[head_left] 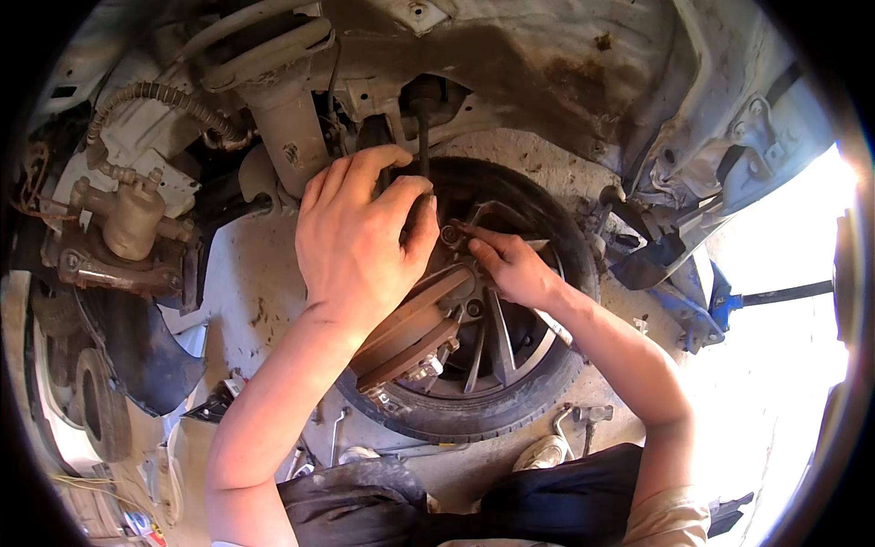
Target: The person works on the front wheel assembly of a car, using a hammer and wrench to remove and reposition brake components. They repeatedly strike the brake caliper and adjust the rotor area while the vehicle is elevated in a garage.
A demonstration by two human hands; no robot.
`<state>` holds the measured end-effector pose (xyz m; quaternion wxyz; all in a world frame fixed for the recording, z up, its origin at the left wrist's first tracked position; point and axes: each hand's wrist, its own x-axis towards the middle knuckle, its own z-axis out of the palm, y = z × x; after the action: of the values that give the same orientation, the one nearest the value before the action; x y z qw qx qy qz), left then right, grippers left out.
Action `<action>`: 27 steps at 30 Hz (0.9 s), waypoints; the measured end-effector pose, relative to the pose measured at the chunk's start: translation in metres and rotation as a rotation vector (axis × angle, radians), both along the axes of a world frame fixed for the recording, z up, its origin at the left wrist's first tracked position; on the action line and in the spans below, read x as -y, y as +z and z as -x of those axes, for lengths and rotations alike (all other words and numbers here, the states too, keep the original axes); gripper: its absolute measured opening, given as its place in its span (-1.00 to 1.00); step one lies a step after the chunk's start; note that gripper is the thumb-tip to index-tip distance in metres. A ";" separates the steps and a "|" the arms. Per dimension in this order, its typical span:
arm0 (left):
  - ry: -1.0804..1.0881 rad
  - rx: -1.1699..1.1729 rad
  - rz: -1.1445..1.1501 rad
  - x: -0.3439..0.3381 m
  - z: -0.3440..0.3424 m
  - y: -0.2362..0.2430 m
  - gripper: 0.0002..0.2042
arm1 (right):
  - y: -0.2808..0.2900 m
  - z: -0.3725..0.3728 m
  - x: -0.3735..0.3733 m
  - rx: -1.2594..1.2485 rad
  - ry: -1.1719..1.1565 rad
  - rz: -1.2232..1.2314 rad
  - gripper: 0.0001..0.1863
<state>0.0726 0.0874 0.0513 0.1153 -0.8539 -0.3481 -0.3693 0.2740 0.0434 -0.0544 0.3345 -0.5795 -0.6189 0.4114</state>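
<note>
Beside the suspension strut [284,137], my left hand [360,223] is curled in, its thumb and fingers closing near the lower end of an upright dark rod [423,137]. What lies inside that grip is hidden by the hand itself. My right hand [518,266] pinches a small rusty part with a round end [452,234], just right of the left thumb. Under both hands sits a rusty brake disc [401,328], tilted on its hub. A wheel with a tyre [474,427] lies flat on the floor below it.
A brake caliper [132,223] with a coiled-sleeve hose [164,94] is at the left. The wheel arch [565,73] curves overhead. A blue jack [702,310] with a dark bar stands at the right. A hammer [591,419] and other tools lie near my shoes [542,453].
</note>
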 end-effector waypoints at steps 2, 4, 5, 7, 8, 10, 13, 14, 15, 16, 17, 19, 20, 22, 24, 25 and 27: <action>-0.007 0.007 -0.003 0.000 0.000 0.000 -0.89 | -0.002 -0.010 -0.007 0.162 0.028 -0.103 -0.59; -0.017 0.024 -0.014 -0.003 0.000 -0.002 -0.89 | 0.000 -0.025 -0.018 0.234 0.110 -0.147 -0.62; -0.019 0.027 -0.009 -0.002 0.001 -0.001 -0.89 | 0.004 -0.026 -0.018 0.256 0.124 -0.153 -0.62; -0.027 0.035 0.001 -0.002 0.001 0.000 -0.89 | 0.003 -0.026 -0.018 0.213 0.133 -0.206 -0.65; -0.028 0.040 0.000 -0.002 0.001 0.000 -0.89 | 0.004 -0.026 -0.016 0.131 0.100 -0.122 -0.65; -0.034 0.051 -0.002 -0.002 0.001 -0.001 -0.90 | 0.009 -0.025 -0.009 -0.030 0.031 0.048 -0.63; -0.019 0.038 0.007 -0.003 0.000 -0.002 -0.90 | 0.009 -0.021 0.003 -0.308 -0.022 0.195 -0.57; -0.016 0.033 0.003 -0.002 -0.001 -0.002 -0.90 | 0.014 -0.017 0.007 -0.281 -0.006 0.222 -0.55; -0.013 0.025 -0.002 -0.002 0.000 -0.002 -0.90 | 0.021 -0.007 0.010 -0.257 0.011 0.248 -0.53; -0.010 0.016 -0.006 -0.002 0.001 -0.002 -0.90 | 0.024 0.002 0.012 -0.234 0.027 0.274 -0.51; -0.012 0.015 -0.005 -0.002 0.000 -0.001 -0.90 | 0.022 0.009 0.015 -0.221 -0.031 0.252 -0.50; -0.016 0.013 -0.003 -0.002 -0.001 -0.001 -0.90 | 0.024 0.019 0.019 -0.299 -0.103 0.270 -0.51; -0.015 0.009 -0.002 -0.001 0.000 -0.001 -0.90 | 0.026 0.025 0.020 -0.338 -0.135 0.280 -0.51; -0.011 0.001 -0.001 -0.001 0.000 -0.001 -0.90 | 0.036 0.031 0.022 -0.286 -0.169 0.314 -0.50; -0.025 0.016 0.017 -0.001 0.000 -0.001 -0.90 | 0.033 0.033 0.022 -0.298 -0.180 0.315 -0.49; -0.032 0.023 0.026 -0.001 0.000 0.000 -0.90 | 0.032 0.032 0.022 -0.302 -0.177 0.315 -0.49; -0.024 0.016 0.007 -0.002 0.000 -0.001 -0.90 | 0.030 0.029 0.021 -0.308 -0.169 0.321 -0.49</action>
<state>0.0722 0.0891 0.0503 0.1052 -0.8555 -0.3400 -0.3761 0.2452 0.0224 -0.0241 0.3617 -0.6055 -0.4365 0.5586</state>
